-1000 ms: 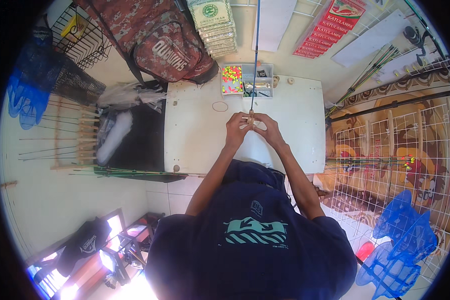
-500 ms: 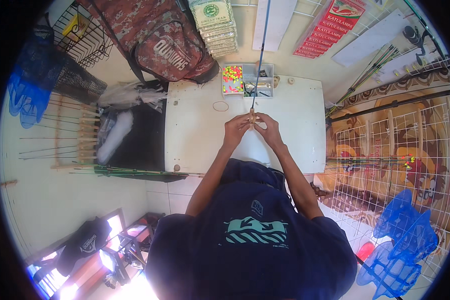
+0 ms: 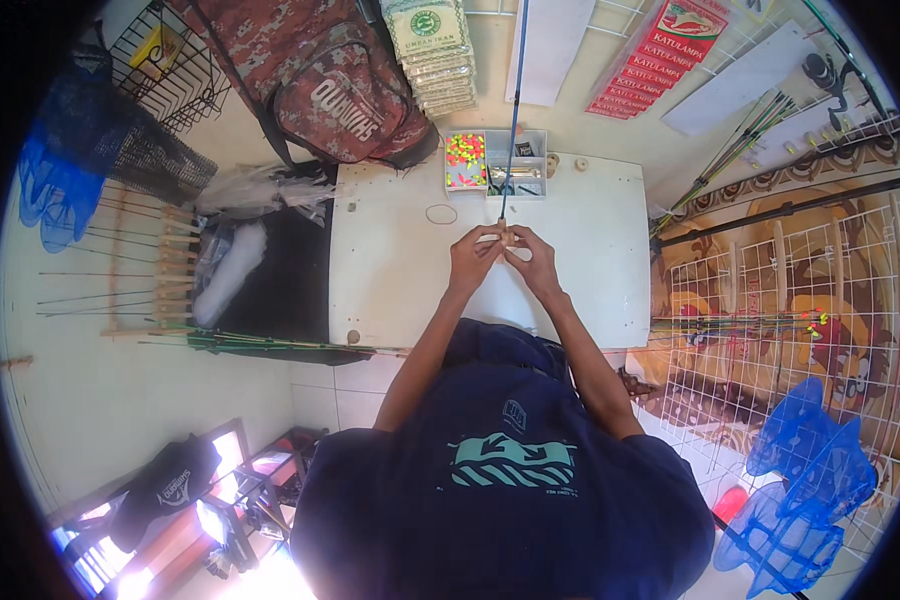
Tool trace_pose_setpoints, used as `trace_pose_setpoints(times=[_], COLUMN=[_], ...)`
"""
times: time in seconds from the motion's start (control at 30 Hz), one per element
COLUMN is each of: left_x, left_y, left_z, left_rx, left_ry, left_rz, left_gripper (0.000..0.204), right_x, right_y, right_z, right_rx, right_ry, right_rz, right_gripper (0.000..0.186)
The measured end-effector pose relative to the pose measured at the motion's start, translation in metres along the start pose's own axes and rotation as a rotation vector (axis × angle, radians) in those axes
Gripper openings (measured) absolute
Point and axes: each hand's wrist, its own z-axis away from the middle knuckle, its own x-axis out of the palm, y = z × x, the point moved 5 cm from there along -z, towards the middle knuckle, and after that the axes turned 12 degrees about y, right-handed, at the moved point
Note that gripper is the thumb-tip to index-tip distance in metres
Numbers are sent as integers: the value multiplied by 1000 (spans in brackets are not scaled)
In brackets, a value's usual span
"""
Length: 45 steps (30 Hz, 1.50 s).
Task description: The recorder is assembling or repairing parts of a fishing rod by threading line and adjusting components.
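Observation:
Both hands meet above a white table (image 3: 390,270). My left hand (image 3: 473,258) and my right hand (image 3: 536,258) pinch the pale butt end of a thin blue rod (image 3: 513,90) that runs straight away from me over the table. The fingers of both hands are closed around that end. Just beyond the hands stands a compartment box (image 3: 495,160) with bright yellow, pink and green small parts. A thin ring (image 3: 440,213) lies on the table to the left of the rod.
A camouflage bag (image 3: 320,80) hangs behind the table's left corner. Thin rods on a rack (image 3: 150,260) and a green bundle (image 3: 260,343) lie at the left. A white wire grid (image 3: 800,300) and blue nets (image 3: 800,480) stand at the right.
The rod's far end has swung slightly left between the frames. The hands stay together at its butt end, in the same spot over the table.

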Motion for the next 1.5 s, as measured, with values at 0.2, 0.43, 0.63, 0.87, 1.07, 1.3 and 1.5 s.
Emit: trace_pose_setpoints(times=[0.2,0.43,0.63,0.87,1.07,1.3,1.5], left_x=[0,-1,-6,-2,2,6,6], left_y=[-3,2,-16,-15,-28,-36,-37], left_z=[-2,-6,-10,-15,-19,-29,-31], left_rx=[-45,29,1,13,-217,-198,-247], left_ry=[-57,-115,-118,-137,-233,-347,-413], left_rz=[-3,-6,17,-49,120,223,273], left_gripper=[21,38,49,41,29,29,30], right_x=[-1,0,7,14,15,13,12], right_y=[2,23,32,44,43,39,39], right_z=[-3,-6,-9,-13,-13,-13,-13], right_rx=[-4,54,149,214,232,263,258], right_ry=[28,-25,-102,-155,-109,-93,-101], right_rz=[-36,-101,-174,-206,-222,-247,-266], right_gripper=[38,44,48,54,57,53,52])
